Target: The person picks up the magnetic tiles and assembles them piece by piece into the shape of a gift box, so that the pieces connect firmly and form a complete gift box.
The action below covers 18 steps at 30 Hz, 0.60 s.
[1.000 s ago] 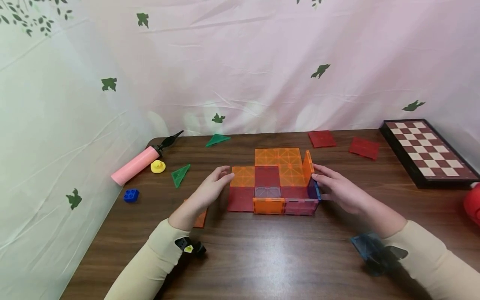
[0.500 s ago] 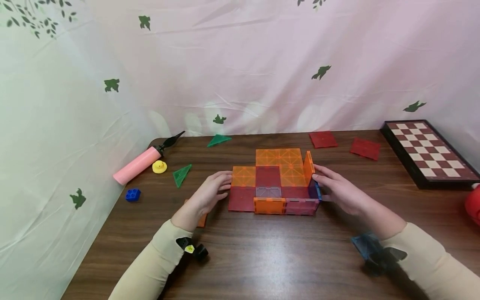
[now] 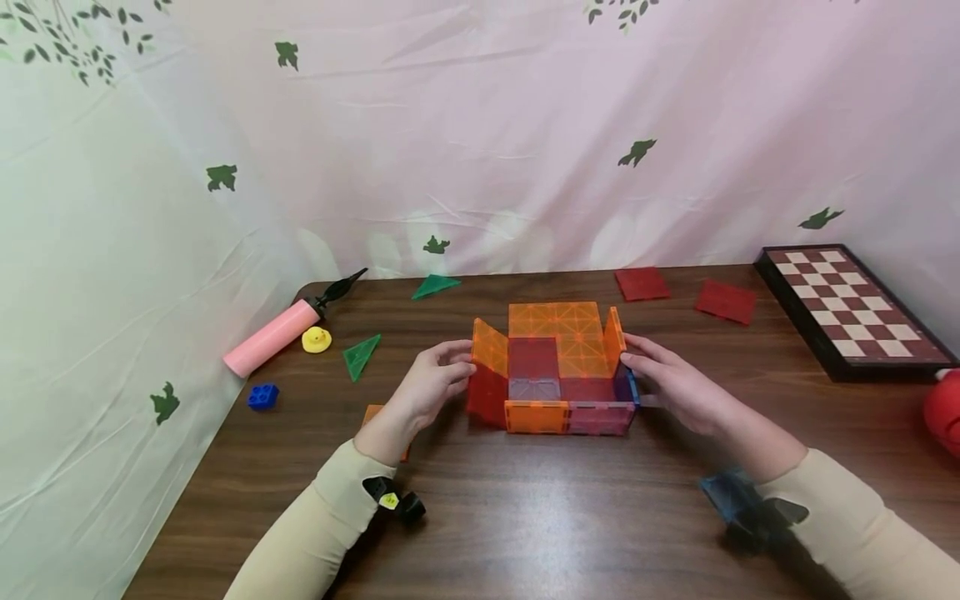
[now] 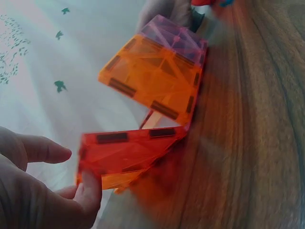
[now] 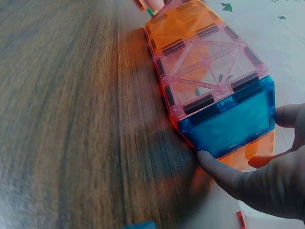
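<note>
Translucent magnetic tiles form a partly walled box in the head view. Its floor has orange tiles behind a dark red tile. An orange tile and a pink tile stand along the front. At the left, a red tile and an orange tile lean upward, tilted, with fingers of my left hand against their outer side. My right hand touches the right wall, its fingers along an upright blue tile and an upright orange tile.
Two red tiles and a checkered board lie at the back right. Green triangles, a yellow duck, a pink pump and a blue block are on the left. A loose orange tile lies beneath my left wrist.
The red and orange tiles at the left edge have swung up from flat to a tilt at my left hand, which has moved in beside them. My right hand has stayed at the right wall.
</note>
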Motion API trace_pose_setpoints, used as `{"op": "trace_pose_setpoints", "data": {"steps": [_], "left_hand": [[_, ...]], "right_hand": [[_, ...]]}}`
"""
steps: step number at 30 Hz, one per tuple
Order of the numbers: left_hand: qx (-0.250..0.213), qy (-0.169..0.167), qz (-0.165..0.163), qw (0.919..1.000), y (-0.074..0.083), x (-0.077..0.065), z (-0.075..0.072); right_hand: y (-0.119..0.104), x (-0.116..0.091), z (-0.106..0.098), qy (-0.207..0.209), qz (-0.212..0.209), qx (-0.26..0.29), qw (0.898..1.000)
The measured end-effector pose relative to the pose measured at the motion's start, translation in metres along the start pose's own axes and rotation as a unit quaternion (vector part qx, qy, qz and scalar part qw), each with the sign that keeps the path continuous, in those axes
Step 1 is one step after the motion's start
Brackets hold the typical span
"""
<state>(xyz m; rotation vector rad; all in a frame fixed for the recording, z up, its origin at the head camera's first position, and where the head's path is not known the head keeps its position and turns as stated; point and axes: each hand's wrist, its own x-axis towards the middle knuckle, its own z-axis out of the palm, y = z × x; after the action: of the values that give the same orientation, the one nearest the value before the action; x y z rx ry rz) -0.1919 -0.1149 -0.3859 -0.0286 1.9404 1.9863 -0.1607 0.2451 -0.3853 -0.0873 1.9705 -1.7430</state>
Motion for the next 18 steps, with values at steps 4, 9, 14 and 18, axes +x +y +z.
{"op": "trace_pose_setpoints", "data": {"steps": [4,9,14,18], "left_hand": [[0.004,-0.022,0.003,0.9998,-0.002,0.003,0.006],[0.018,-0.038,0.001,0.9991,-0.001,0.004,0.015],[0.028,-0.053,-0.007,0.9982,-0.002,0.006,0.023],[0.035,-0.046,-0.005,0.9983,-0.004,0.004,0.028]], "right_hand": [[0.002,0.001,0.0,0.0,-0.005,-0.002,1.0],[0.003,0.002,0.0,0.001,-0.013,-0.005,1.0],[0.003,0.002,0.001,0.002,-0.015,-0.002,1.0],[0.003,0.003,0.001,0.0,-0.018,-0.004,1.0]]}}
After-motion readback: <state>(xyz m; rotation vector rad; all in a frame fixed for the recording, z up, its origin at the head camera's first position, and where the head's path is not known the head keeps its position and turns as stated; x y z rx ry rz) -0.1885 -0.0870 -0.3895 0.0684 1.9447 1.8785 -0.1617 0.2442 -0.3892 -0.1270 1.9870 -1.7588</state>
